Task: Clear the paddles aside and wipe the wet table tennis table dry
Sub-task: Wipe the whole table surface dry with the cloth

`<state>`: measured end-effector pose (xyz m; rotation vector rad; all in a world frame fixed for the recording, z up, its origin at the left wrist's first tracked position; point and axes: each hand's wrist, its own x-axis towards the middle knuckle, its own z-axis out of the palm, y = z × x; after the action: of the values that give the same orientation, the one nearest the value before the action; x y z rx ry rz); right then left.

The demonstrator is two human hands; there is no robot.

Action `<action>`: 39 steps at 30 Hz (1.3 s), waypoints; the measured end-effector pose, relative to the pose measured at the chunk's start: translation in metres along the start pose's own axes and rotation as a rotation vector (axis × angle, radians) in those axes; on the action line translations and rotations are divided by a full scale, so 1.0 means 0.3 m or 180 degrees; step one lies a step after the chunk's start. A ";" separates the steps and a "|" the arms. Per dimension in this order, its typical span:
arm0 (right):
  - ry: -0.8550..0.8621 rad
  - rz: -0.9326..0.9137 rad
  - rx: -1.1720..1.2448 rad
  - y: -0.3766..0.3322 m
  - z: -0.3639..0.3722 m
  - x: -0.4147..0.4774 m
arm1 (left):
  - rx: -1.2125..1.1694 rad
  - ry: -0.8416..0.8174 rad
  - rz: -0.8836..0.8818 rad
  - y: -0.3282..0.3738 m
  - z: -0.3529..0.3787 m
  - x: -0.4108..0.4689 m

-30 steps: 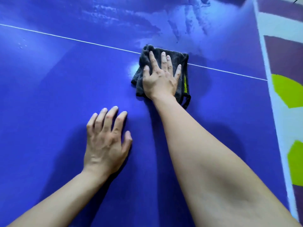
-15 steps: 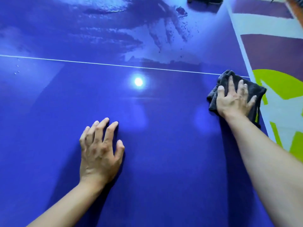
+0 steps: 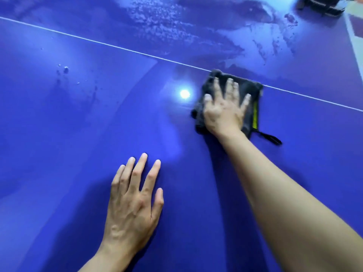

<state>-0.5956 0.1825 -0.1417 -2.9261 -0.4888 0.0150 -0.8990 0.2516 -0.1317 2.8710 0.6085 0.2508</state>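
Note:
The blue table tennis table [image 3: 59, 144] fills the view, crossed by a thin white line [image 3: 117, 47]. My right hand [image 3: 224, 110] presses flat, fingers spread, on a folded dark grey cloth [image 3: 253, 95] with a yellow tag and a black loop, just below the line. My left hand [image 3: 133, 201] rests flat on the table nearer to me, holding nothing. A wide patch of water [image 3: 176, 24] lies beyond the line, and a few droplets [image 3: 65, 70] sit at the left. No paddle shows.
A dark object [image 3: 322, 4] sits at the table's far right corner, cut off by the frame. The table's right edge [image 3: 353, 42] borders a patterned floor. A lamp's glare [image 3: 185, 93] reflects beside the cloth.
My right hand has slid the cloth back to the left from the table's right edge to the middle. My left hand stays flat in the same place.

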 end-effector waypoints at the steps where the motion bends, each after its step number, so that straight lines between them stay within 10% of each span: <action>1: -0.0052 -0.0192 0.0023 -0.112 0.017 -0.002 | -0.0013 -0.0026 0.0064 -0.019 -0.003 -0.020; 11: -0.0537 -0.1513 0.0309 -0.462 0.041 -0.215 | -0.0116 -0.0107 0.0083 -0.033 -0.006 -0.037; 27: 0.0102 0.1386 0.0026 1.131 -0.237 -0.437 | -0.0085 -0.0231 -0.0188 0.007 -0.021 -0.035; 39: 0.0081 0.0686 -0.0008 0.497 -0.117 -0.480 | -0.0399 0.0110 0.0196 -0.074 -0.092 -0.196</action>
<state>-0.6825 -0.0087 -0.1357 -2.9623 -0.1678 0.0051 -0.9660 0.2514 -0.1174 2.7726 0.4922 0.3360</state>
